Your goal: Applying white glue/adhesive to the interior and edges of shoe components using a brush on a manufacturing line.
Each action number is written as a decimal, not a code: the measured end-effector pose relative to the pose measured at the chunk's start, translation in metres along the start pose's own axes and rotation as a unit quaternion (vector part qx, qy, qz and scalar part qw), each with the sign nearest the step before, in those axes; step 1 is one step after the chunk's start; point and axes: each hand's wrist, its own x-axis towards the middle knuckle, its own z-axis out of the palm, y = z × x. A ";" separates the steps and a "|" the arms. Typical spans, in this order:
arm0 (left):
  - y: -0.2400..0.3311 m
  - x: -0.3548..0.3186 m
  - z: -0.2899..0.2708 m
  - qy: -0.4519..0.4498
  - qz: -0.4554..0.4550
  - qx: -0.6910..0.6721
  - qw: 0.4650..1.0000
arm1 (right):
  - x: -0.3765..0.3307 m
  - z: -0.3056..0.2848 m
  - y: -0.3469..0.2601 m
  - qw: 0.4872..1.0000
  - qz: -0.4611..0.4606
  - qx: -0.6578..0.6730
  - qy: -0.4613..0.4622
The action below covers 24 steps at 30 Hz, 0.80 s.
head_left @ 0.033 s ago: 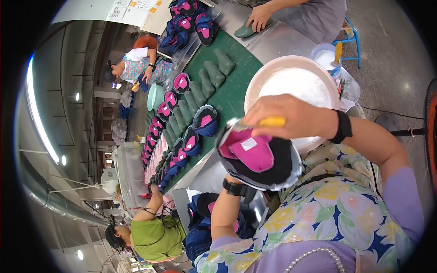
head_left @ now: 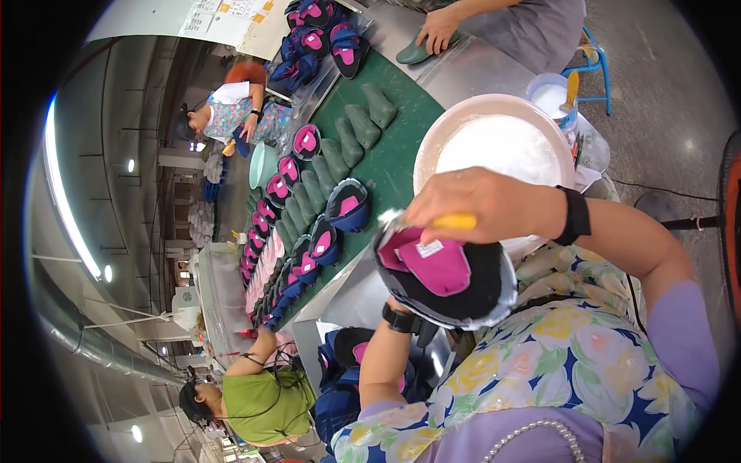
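My right hand is closed around a brush with a yellow handle. Its white-coated bristles are at the left rim of a shoe upper, black inside with a magenta lining and a small white label. White paste lines the upper's edge. From beneath, my left hand holds the upper up; its fingers are hidden behind it. Just beyond my right hand stands a pale pink basin containing white paste.
On the green conveyor belt lie rows of green shoe lasts and blue uppers. More uppers are heaped beside my left arm. A white bucket holds another brush. A co-worker's hand rests on a last; two other people work left.
The shoe upper has shifted slightly down and right. My right hand and the brush have moved a little down and left along its rim.
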 end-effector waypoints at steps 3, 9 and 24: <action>0.005 -0.007 0.004 -0.033 -0.037 -0.045 0.998 | 0.002 0.009 0.008 0.994 -0.028 -0.058 -0.085; 0.001 0.016 0.013 -0.076 -0.110 -0.136 0.982 | -0.010 -0.016 0.019 0.973 0.173 -0.107 -0.112; -0.006 0.023 -0.023 -0.141 -0.278 -0.393 0.865 | -0.013 -0.047 0.004 0.953 0.254 -0.089 -0.142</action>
